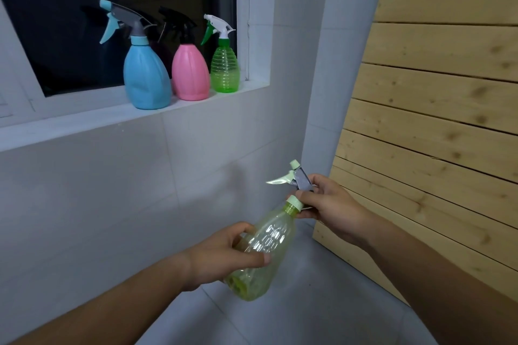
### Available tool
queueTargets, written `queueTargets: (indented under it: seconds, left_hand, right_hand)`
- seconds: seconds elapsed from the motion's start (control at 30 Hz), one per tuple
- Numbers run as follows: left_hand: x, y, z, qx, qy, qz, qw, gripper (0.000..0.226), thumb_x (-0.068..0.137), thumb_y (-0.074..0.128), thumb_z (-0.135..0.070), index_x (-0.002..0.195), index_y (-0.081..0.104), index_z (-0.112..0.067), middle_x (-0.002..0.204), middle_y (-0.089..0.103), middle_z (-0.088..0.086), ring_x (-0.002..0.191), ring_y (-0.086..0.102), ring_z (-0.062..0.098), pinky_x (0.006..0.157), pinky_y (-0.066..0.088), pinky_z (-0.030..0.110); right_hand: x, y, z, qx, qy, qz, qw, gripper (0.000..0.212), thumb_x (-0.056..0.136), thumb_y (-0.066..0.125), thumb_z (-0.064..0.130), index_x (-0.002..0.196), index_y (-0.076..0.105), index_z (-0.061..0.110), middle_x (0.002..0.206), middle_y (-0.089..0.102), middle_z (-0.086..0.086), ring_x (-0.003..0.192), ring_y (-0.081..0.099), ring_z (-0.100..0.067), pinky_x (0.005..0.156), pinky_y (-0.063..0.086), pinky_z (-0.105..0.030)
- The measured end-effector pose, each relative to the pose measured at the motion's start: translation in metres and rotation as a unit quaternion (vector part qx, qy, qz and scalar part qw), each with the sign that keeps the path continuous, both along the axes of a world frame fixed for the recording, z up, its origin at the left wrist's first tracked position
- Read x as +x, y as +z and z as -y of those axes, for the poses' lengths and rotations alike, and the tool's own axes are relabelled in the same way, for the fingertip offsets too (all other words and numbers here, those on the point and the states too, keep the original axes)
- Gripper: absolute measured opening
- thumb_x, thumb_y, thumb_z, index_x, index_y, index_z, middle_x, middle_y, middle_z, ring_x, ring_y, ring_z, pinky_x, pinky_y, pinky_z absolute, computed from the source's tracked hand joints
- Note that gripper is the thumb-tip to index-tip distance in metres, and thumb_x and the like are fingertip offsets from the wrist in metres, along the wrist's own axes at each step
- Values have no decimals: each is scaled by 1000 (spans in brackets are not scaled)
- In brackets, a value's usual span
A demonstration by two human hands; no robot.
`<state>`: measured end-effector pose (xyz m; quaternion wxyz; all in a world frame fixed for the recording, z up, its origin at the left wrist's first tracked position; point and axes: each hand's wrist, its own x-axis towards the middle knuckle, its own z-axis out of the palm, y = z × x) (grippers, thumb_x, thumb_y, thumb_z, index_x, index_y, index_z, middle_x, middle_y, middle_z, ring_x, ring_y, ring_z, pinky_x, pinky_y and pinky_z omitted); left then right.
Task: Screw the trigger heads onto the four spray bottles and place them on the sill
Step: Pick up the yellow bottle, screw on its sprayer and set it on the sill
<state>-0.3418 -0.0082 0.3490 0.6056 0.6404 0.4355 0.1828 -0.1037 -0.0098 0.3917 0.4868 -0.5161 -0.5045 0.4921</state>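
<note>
My left hand (224,255) grips the body of a clear yellow-green spray bottle (266,249), tilted with its neck up to the right. My right hand (328,204) grips the pale green and grey trigger head (297,179), whose collar sits on the bottle's neck. Three bottles with trigger heads stand upright on the white sill (84,120): a blue bottle (145,75), a pink bottle (190,75) with a black head, and a green ribbed bottle (224,69) with a white head.
A dark window (84,22) lies behind the sill bottles. White tiled wall (112,190) runs below the sill. A slatted wooden panel (434,92) stands at the right. Grey floor tiles (308,302) show beneath my hands. The sill left of the blue bottle is bare.
</note>
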Motion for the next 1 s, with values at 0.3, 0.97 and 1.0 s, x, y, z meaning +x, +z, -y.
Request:
queueTargets:
  seconds: [0.3,0.97,1.0]
  left_hand:
    - [5,2,3,2,17,9,1000,45,66,86,-47,105,72,-29,108,77,10,94,77,26,78,57,40]
    - [5,3,3,56,2,-22,998,35,71,83,-48,96,72,-27,87,74,-4,81,73,14,78,58,35]
    - [5,3,3,56,-1,-22,998,35,70,84,-49,95,72,-28,86,74,-6,81,74,13,77,59,34]
  right_hand:
    - [1,-3,-2,15,29,13,999,26,92,59,5,117,56,10,94,71,-7,89,69,-20,87,58,-39]
    - [-4,-10,-5,20,42,54,997,26,90,66,10,115,59,10,95,67,-7,80,68,-9,69,55,-22]
    - [-6,-11,-5,24,24,79,996,27,89,68,16,114,59,10,94,65,-7,77,68,-6,67,55,-21]
